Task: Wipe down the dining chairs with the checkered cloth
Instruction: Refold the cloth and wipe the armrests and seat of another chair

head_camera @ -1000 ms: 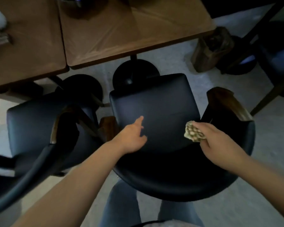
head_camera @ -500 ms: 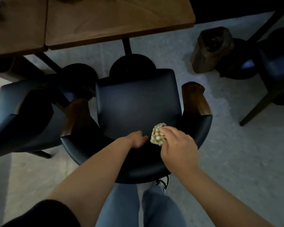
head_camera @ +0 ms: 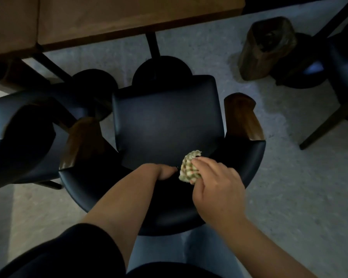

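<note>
While the right hand (head_camera: 217,183) grips the bunched checkered cloth (head_camera: 188,167) at the chair (head_camera: 165,125) seat's rear, the left hand (head_camera: 159,171) rests beside it, fingers hidden, grip unclear.

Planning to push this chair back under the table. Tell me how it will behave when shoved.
The chair probably slides rather than rolls; no wheels show. Its wide, low curved back suggests it resists tipping. The smooth upholstery looks slippery, so the wooden armrest likely grips better.

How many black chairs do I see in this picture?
3. One chair is in the middle, below the hands. A second chair stands at its left. A third chair is at the right edge, only partly visible. More may be outside the view.
</note>
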